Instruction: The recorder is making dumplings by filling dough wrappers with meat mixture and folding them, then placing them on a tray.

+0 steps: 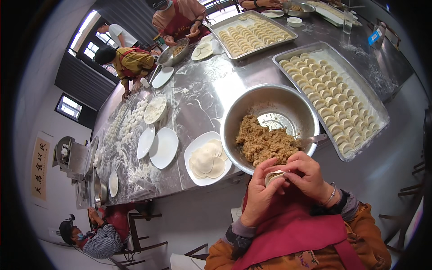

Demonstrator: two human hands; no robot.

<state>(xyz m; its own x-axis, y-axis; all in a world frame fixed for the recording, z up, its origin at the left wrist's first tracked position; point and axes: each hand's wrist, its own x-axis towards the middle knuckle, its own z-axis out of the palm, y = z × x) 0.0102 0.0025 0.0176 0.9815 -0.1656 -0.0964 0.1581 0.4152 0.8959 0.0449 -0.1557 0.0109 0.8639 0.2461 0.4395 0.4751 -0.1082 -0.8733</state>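
Note:
Between my two hands, just past the table's edge, is a partly folded dumpling [274, 177] with some brown filling showing. My left hand [265, 190] cups it from the left, while the thumb and fingers of my right hand [305, 175] pinch its rim. Right beyond them sits a large steel bowl [233, 111] with brown minced filling [265, 140]; a metal utensil's handle [314, 138] leans over its right rim. A white plate [192, 177] left of the bowl bears a pile of round dough wrappers [206, 160]. At the right, a metal tray [383, 113] holds rows of folded dumplings [334, 98].
Another dumpling tray [233, 55] lies at the far side, near co-workers at the table. White plates [163, 148], a flour dish [156, 108] and floured dough pieces [135, 116] are on the left. A seated co-worker [104, 236] is at lower left; stools stand beyond the near edge.

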